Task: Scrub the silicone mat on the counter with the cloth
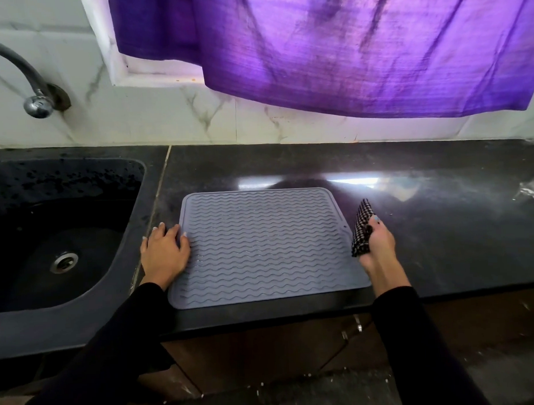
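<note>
Mat (266, 247) flat under left hand (164, 254), cloth (361, 229) in right hand (379, 244).

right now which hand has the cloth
The right hand, at the mat's right edge, grips the checkered cloth. The left hand lies flat and empty on the mat's left edge.

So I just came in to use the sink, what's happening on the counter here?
A person is about to scrub a grey ridged silicone mat lying flat on the black counter, right of the sink. The left hand rests flat on the mat's left edge, steadying it. The right hand grips a bunched black-and-white checked cloth at the mat's right edge, not yet on its ridges.
</note>
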The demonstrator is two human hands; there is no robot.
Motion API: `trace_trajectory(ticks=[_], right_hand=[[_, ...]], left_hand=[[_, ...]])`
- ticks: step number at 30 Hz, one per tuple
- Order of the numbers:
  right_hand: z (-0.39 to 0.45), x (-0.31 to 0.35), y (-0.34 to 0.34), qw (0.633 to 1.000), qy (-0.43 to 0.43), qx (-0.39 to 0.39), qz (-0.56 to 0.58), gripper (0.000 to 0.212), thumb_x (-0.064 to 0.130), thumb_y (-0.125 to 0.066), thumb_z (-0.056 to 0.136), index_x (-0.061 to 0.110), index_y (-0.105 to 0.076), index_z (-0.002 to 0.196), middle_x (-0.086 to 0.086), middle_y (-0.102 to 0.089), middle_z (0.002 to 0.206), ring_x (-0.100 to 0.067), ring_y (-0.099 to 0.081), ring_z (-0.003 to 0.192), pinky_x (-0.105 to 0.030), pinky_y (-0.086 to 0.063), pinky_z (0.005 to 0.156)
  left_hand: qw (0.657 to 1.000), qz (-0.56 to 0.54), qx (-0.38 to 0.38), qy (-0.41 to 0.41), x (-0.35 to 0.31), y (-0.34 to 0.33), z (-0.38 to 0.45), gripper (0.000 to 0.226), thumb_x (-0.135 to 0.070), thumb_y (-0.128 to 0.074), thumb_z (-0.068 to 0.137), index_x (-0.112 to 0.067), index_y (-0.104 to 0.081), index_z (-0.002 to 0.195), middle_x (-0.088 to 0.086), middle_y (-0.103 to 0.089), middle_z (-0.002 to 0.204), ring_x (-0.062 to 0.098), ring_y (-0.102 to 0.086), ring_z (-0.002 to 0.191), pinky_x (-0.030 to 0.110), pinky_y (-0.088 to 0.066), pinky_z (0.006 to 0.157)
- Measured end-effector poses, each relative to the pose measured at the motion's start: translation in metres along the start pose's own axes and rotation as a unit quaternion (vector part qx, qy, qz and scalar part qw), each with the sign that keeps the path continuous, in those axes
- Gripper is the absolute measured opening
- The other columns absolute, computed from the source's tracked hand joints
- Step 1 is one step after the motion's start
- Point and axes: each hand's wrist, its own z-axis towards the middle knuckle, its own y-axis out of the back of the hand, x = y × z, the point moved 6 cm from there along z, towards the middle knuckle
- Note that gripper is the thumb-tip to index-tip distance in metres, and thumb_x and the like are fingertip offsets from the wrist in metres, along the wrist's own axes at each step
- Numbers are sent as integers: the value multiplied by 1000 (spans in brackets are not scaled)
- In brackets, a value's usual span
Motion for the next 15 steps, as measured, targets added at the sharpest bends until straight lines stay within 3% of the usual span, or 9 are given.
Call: trace_trajectory(ticks=[2,3,4,6,8,9,11,13,15], right_hand=[[-9,5,-11,975,100,-23,-198,34,18,-43,98,16,-53,130,-7,-56,130,-20,-59,106,-34,-45,97],[-15,1,-20,939,148,2,-309,34,20,-44,97,19,-53,130,-5,-53,134,-21,-53,117,-30,-39,100],[-21,-11,-30,892,184,58,-410,36,23,-44,97,20,-50,133,-3,-48,139,-21,-46,126,-28,-33,102],[-25,-46,-41,744,234,149,-608,44,33,-40,97,20,-41,140,-5,-34,150,-22,-30,138,-32,-24,111],[-31,-66,-42,620,296,130,-715,56,41,-31,93,16,-36,142,-8,-30,152,-23,-25,141,-36,-19,115],[-33,-67,-42,608,316,108,-720,58,40,-31,90,14,-39,140,-10,-34,149,-24,-30,139,-37,-21,114],[-33,-62,-43,642,350,82,-677,52,30,-40,84,12,-52,131,-11,-49,139,-26,-44,130,-38,-30,109],[-29,-51,-41,694,352,58,-625,42,21,-45,84,14,-61,122,-9,-61,126,-27,-56,117,-37,-41,100],[-15,-37,-35,785,288,22,-548,30,19,-51,90,15,-65,116,-9,-68,112,-28,-61,103,-33,-45,85]], left_hand=[[999,8,-41,9,-4,9,13,45,-35,-36,89,-8,-66,107,23,-61,115,40,-51,112,53,-22,108],[999,5,-47,13,-5,11,20,41,-32,-38,90,-7,-66,104,24,-62,109,41,-54,107,54,-24,107],[999,0,-43,11,-6,9,28,39,-30,-40,90,-5,-65,107,25,-62,111,42,-53,108,55,-25,107],[1000,-6,-20,-10,-9,3,43,51,-33,-35,86,-2,-58,120,28,-53,127,44,-44,121,56,-26,106],[999,2,11,-37,-12,-5,57,64,-38,-28,82,-2,-49,131,29,-40,139,44,-32,132,56,-23,107],[999,11,26,-46,-13,-8,64,67,-40,-27,81,-3,-45,134,29,-34,143,43,-27,135,55,-21,109],[997,19,50,-57,-14,-15,74,70,-42,-23,81,-7,-38,139,28,-27,147,42,-22,138,53,-16,111],[996,25,64,-49,-11,-22,78,71,-45,-19,82,-13,-33,143,24,-24,149,38,-19,140,50,-12,113],[997,24,65,-38,-6,-27,77,69,-47,-16,83,-17,-31,144,21,-26,150,35,-20,140,48,-12,114]])
